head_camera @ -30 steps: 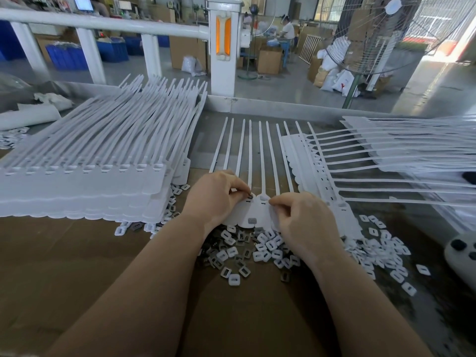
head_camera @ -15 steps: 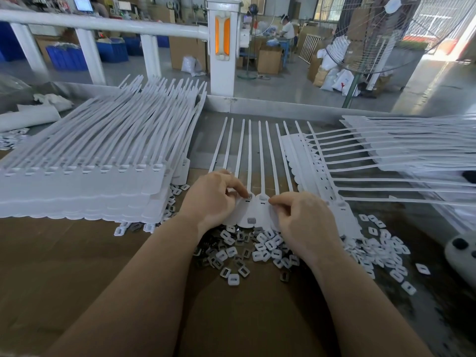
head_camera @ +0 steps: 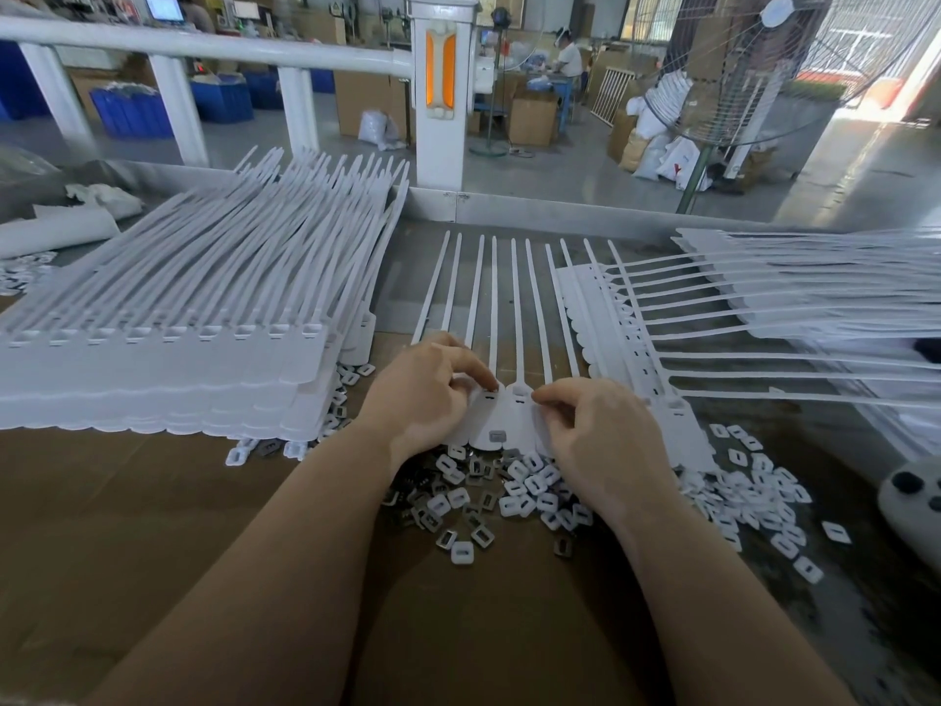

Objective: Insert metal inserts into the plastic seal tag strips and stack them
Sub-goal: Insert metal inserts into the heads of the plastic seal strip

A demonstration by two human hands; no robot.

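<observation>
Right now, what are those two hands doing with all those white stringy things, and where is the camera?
The camera sits on the person's head, looking down at their own hands. The left hand and right hand pinch the flat end of a seal tag strip, white plastic with long thin tails. Just below lies a pile of small inserts, grey metal and white ones, meant for the strip's slots. A tall stack of strips lies to the left, and more strips to the right.
</observation>
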